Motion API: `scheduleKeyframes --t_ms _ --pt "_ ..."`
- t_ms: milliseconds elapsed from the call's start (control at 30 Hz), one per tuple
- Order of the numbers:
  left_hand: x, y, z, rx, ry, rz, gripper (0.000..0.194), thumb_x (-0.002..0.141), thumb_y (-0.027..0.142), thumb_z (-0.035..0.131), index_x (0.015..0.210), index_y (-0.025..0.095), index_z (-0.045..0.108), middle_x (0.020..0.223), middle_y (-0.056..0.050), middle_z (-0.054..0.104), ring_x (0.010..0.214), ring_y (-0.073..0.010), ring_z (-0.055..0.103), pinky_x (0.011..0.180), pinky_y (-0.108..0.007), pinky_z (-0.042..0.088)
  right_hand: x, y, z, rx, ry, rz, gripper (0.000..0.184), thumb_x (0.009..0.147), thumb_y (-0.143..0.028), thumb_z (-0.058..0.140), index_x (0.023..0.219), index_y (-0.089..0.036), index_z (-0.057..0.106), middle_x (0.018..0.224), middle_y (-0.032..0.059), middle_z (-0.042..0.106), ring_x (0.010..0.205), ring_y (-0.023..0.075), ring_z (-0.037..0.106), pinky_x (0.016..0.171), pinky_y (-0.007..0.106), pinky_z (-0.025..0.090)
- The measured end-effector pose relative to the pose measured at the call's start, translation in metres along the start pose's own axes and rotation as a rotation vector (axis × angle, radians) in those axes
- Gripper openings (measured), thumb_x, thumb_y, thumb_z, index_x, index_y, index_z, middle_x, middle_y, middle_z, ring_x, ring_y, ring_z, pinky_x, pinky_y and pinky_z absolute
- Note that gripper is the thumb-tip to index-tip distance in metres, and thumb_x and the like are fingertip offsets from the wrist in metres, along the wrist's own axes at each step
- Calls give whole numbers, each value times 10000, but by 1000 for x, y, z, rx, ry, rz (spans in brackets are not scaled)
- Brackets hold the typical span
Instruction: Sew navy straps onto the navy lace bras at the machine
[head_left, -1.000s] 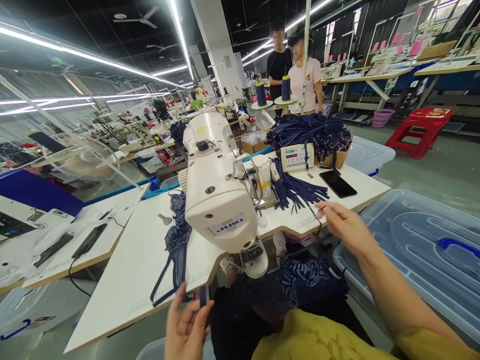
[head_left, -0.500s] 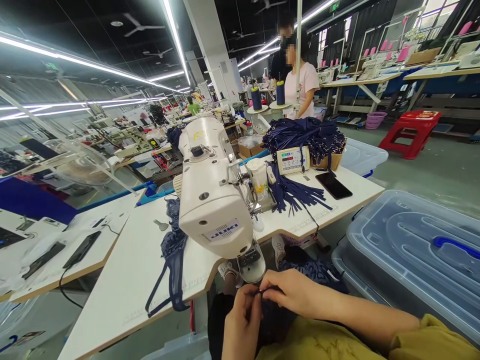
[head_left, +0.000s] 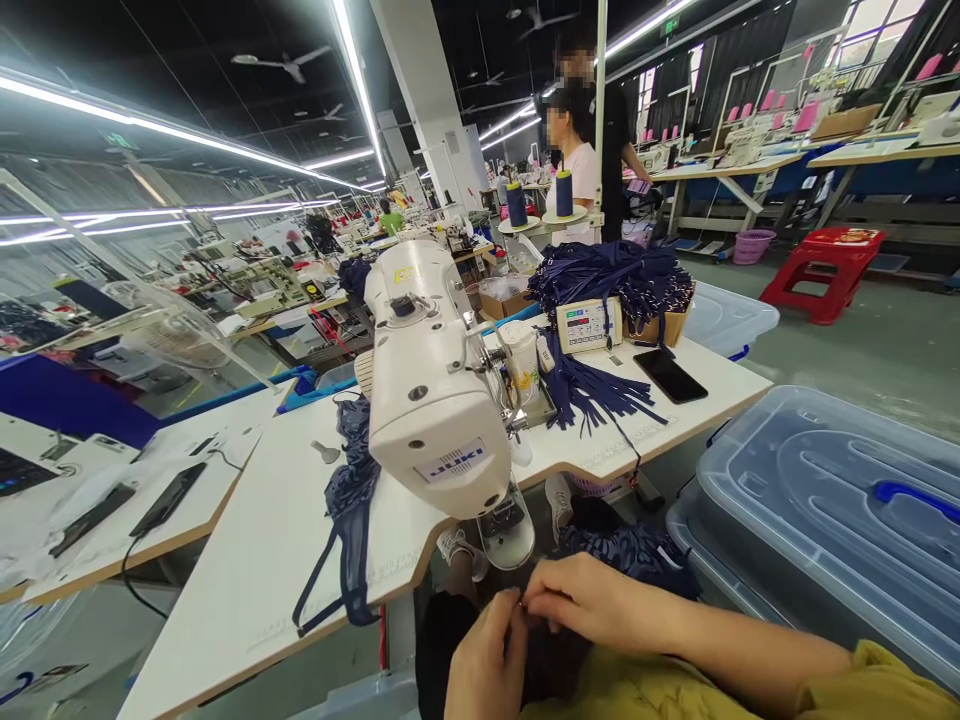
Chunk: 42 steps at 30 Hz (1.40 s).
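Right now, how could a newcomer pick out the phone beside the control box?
Find the large white sewing machine in the middle, then the small control box to its right on the same tabletop. Just right of that box lies the flat black phone. Unlike the dark device at far left, it shows no cable.

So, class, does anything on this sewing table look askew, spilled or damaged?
Nothing appears spilled or damaged. One thin dark strand strays from the fanned navy straps and droops over the table's front edge, slightly untidy.
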<state>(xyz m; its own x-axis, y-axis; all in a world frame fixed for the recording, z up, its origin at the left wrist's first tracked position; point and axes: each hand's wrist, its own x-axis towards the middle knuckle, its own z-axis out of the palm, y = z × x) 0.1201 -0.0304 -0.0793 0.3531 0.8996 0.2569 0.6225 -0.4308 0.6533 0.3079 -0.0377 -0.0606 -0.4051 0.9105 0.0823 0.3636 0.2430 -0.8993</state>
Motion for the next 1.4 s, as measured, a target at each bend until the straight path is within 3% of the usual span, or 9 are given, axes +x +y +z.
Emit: scheduleKeyframes --t_ms 100,267,400,533,667,933,1033,1200,1400 --pt "-5 -8 2 25 -19 124 240 955 245 366 970 254 605 749 -3 668 657 -136 646 618 -197 467 -1 0 -2 246 -65 171 182 957 -280 431 1046 -198 567 725 -26 687 487 69 544 475 165 446" --pt "-10 -15 4 74 -102 242 266 946 184 326 1046 229 568 794 -34 663 692 -147 649 635 -211 475 0 0 -6 332 -134 238 107 894 -243 500 946 -185 574 740 -20 681 481 52 564 450 142 457" --pt "-9 -7 2 16 -194 209 253 953 189 305 830 230 522 705 -12 622 606 -121 605 572 -191 429 3 2 -3 294 -183 247 74 862 -205 486 892 -186 551 672 -34 659 429 54 537 408 143 443" --pt "-5 3 0 -28 -220 99 243 951 195 328 768 230 485 640 17 606 540 -98 575 501 -173 366 6 4 7 149 -79 251 96 842 -151 449 909 -196 501 593 -60 611 415 65 533 371 129 391" --pt "-1 5 -4 -12 -228 133 224 894 144 383 741 228 523 660 19 610 584 -100 592 534 -165 400 9 3 9 106 -11 210 79 872 -154 415 913 -206 459 512 -89 540 425 75 546 403 134 382" --pt "-2 6 -4 -95 -162 232 205 912 195 464 815 218 642 1322 -114 570 1048 -184 656 890 -270 533 4 4 2 298 -99 282 99 929 -187 354 947 -202 450 543 -84 537 397 73 499 383 152 372" --pt "-1 8 -6 -67 -180 225 180 924 184 481 915 238 653 1221 -81 641 1140 -180 620 939 -265 518 0 7 6 280 -35 227 197 977 -231 295 1009 -187 485 596 -70 507 466 69 490 464 168 408" --pt "2 14 -7 -64 -87 177 130 922 183 498 881 225 615 924 -38 674 852 -141 682 749 -217 557 -5 5 7 244 46 215 285 1010 -309 257 1097 -189 501 727 -35 529 557 85 499 557 214 431" --pt "2 17 -6 -27 35 -13 132 916 242 488 818 217 572 848 -37 645 773 -170 652 686 -275 537 -7 -12 -9 -105 -15 90 182 915 -340 551 1029 -211 610 948 17 683 821 158 614 713 254 430"
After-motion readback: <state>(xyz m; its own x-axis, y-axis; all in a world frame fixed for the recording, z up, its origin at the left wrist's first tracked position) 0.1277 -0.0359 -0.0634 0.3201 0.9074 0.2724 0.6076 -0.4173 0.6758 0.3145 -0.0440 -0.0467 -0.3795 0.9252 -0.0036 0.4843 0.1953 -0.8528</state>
